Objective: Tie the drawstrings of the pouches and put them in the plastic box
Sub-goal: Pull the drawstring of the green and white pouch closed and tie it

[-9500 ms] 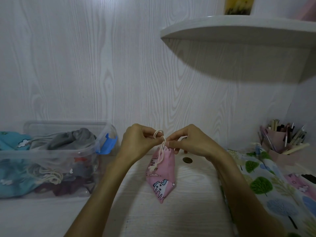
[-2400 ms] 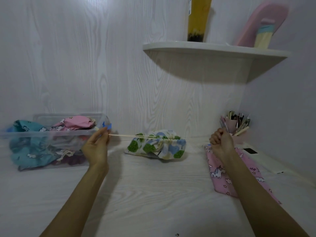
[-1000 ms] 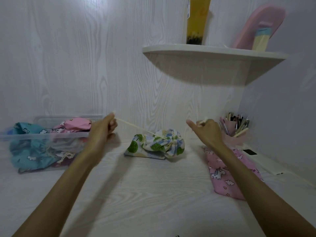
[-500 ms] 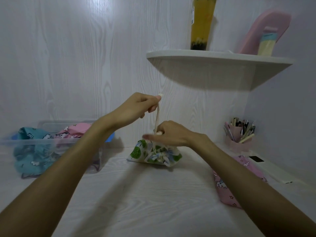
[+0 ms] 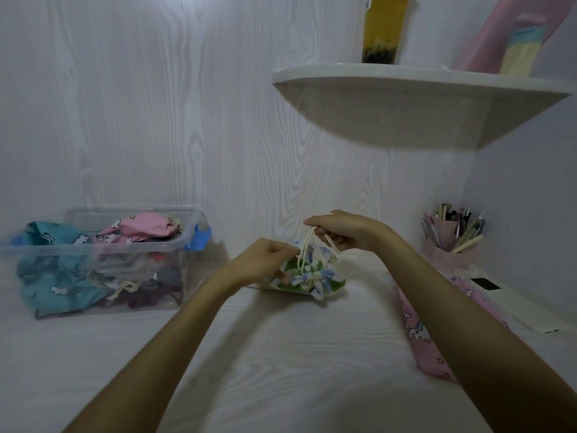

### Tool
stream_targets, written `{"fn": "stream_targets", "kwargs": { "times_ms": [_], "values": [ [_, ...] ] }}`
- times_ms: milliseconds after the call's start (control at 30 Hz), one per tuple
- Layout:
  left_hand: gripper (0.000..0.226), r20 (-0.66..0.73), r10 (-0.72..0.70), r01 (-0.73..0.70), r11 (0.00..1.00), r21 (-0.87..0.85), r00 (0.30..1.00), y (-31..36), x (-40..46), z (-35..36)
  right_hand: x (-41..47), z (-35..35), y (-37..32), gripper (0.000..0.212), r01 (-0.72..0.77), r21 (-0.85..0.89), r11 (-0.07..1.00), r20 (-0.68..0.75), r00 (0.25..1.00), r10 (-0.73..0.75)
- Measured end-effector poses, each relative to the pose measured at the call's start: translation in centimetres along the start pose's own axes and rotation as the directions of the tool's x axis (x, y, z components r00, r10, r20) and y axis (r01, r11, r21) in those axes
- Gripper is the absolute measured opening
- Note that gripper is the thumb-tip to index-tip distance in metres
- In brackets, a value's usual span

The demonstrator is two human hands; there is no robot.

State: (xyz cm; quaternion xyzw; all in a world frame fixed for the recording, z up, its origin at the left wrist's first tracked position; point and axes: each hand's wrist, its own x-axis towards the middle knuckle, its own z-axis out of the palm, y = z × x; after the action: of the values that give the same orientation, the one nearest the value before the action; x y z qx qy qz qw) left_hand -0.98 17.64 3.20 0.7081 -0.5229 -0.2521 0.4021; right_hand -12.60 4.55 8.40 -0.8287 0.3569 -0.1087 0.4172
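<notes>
A tree-print pouch (image 5: 315, 278) with green and blue patches lies on the white desk, its mouth gathered. My right hand (image 5: 340, 228) pinches the cream drawstrings (image 5: 307, 248) above it, pulling them up. My left hand (image 5: 265, 259) grips the pouch's left side near the cords. The clear plastic box (image 5: 187, 242) stands at the left, holding a pink unicorn pouch (image 5: 140, 228), a teal pouch (image 5: 53, 239) and others. Another pink unicorn pouch (image 5: 418, 332) lies flat at the right, partly under my right forearm.
A pink holder of pens (image 5: 452, 242) stands at the back right corner. A white flat device (image 5: 512, 304) lies along the right wall. A wall shelf (image 5: 406, 82) overhead carries a yellow drink cup (image 5: 384, 29) and a pink object (image 5: 512, 35).
Half a second ago my left hand held the cord high; it has dropped to the pouch's left side. My right hand now holds the cords above the pouch.
</notes>
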Motion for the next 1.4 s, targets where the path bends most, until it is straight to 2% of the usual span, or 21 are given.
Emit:
{"fn": "stream_targets", "kwargs": {
  "times_ms": [67,167,233,267,367,500,600,667,733,800,867,900,967,1000,1033,1067,1133,1167,1200,1267,1400],
  "values": [
    [0.036,0.050,0.072,-0.072,0.997,0.004,0.996,0.0,0.3,0.9,0.4,0.0,-0.1,0.043,-0.006,0.007,1.000,-0.002,1.000,0.006],
    [0.028,-0.155,0.161,-0.174,0.982,-0.072,0.975,-0.4,0.7,1.6,1.2,0.2,0.2,0.043,0.009,0.105,0.994,-0.023,1.000,-0.007],
    [0.025,-0.256,0.105,-0.167,0.958,-0.232,0.961,-0.4,1.1,1.6,1.9,0.2,0.7,0.043,0.022,0.251,0.968,-0.014,1.000,-0.020],
    [0.022,-0.255,0.048,-0.136,0.931,-0.339,0.966,-0.4,1.3,1.3,2.5,0.1,0.9,0.044,0.030,0.330,0.943,-0.008,1.000,-0.029],
    [0.026,-0.117,-0.062,-0.016,0.822,-0.570,0.991,-0.6,2.0,0.1,3.8,0.2,1.8,0.045,0.063,0.506,0.860,-0.045,0.998,-0.046],
    [0.034,0.069,-0.023,0.055,0.852,-0.521,0.997,-0.8,3.3,-0.8,5.2,0.7,1.8,0.047,0.133,0.584,0.801,-0.124,0.990,-0.074],
    [0.032,0.045,-0.010,0.026,0.933,-0.359,0.999,-0.8,4.6,-1.1,5.9,1.1,1.5,0.048,0.158,0.593,0.790,-0.145,0.985,-0.088],
    [0.027,0.002,-0.010,0.010,0.927,-0.375,1.000,-0.9,5.3,-1.2,6.1,1.2,1.5,0.048,0.161,0.589,0.792,-0.165,0.983,-0.077],
    [0.023,-0.002,-0.078,0.062,0.813,-0.579,0.997,-1.2,5.9,-1.1,6.2,1.0,2.0,0.051,0.138,0.606,0.783,-0.150,0.987,-0.058],
    [0.018,0.049,-0.173,0.135,0.532,-0.836,0.984,-1.5,6.3,-1.1,6.3,0.6,2.9,0.053,0.121,0.612,0.782,-0.110,0.992,-0.068],
    [0.020,0.101,-0.231,0.157,0.239,-0.958,0.968,-2.1,6.9,-1.7,6.5,-0.1,3.8,0.049,0.114,0.611,0.784,-0.093,0.993,-0.072],
    [0.021,0.106,-0.240,0.142,0.140,-0.980,0.965,-2.4,7.1,-2.2,6.5,-0.3,4.1,0.047,0.105,0.600,0.793,-0.081,0.994,-0.070],
    [0.020,0.071,-0.228,0.087,0.064,-0.994,0.971,-2.5,7.2,-3.3,6.2,-0.3,4.4,0.044,0.093,0.549,0.830,-0.051,0.996,-0.078],
    [0.018,0.024,-0.215,0.044,0.088,-0.995,0.976,-2.4,7.2,-3.6,6.1,-0.3,4.4,0.044,0.101,0.504,0.858,-0.041,0.995,-0.093],
    [0.016,-0.055,-0.203,-0.019,0.178,-0.984,0.978,-2.1,7.1,-4.0,5.8,-0.2,4.1,0.043,0.116,0.435,0.893,-0.037,0.993,-0.111],
    [0.016,-0.158,-0.188,-0.086,0.344,-0.935,0.969,-1.9,6.9,-4.1,5.4,-0.2,3.7,0.041,0.132,0.342,0.930,-0.044,0.991,-0.125],
    [0.018,-0.315,-0.103,-0.140,0.736,-0.662,0.944,-1.0,6.4,-4.0,4.3,-0.3,2.7,0.037,0.148,0.146,0.978,-0.083,0.987,-0.137],
    [0.018,-0.336,-0.043,-0.140,0.852,-0.504,0.941,-0.6,6.0,-3.9,3.7,-0.6,2.3,0.036,0.143,0.071,0.987,-0.113,0.984,-0.135],
    [0.019,-0.329,0.016,-0.150,0.910,-0.386,0.944,-0.2,5.7,-3.6,3.1,-1.0,2.0,0.036,0.140,0.014,0.990,-0.143,0.980,-0.137],
    [0.021,-0.274,0.104,-0.181,0.946,-0.271,0.956,0.5,5.1,-2.8,1.8,-1.9,1.7,0.038,0.141,-0.075,0.987,-0.166,0.975,-0.151],
    [0.021,-0.002,0.153,-0.152,0.975,-0.161,0.988,1.1,5.1,-0.2,-0.8,-3.2,1.6,0.045,0.174,-0.118,0.978,-0.144,0.971,-0.191]
  ]
}}
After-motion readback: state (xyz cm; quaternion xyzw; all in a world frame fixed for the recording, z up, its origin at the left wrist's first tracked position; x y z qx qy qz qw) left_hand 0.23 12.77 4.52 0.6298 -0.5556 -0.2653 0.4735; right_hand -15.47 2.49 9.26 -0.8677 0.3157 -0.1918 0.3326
